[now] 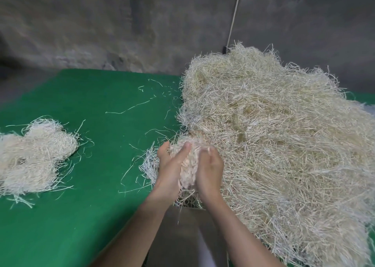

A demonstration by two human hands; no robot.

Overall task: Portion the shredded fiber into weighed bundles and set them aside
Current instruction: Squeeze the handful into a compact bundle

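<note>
Grip: left hand (171,165), right hand (210,170) clasp fiber clump (189,161); heap (274,134) touching at right, bundles (34,157) well left.

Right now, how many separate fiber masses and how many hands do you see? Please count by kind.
Large fiber pile: 1
Set-aside heap: 1
Handful held in both hands: 1
Hands: 2 (left hand, right hand)
Total: 5

Worktop (91,216) lay open between bundles (34,157) at left and heap (274,145) at right; only stray strands (132,107) there. Heap filled the right side. Wall (81,33) closed the far edge.
</note>
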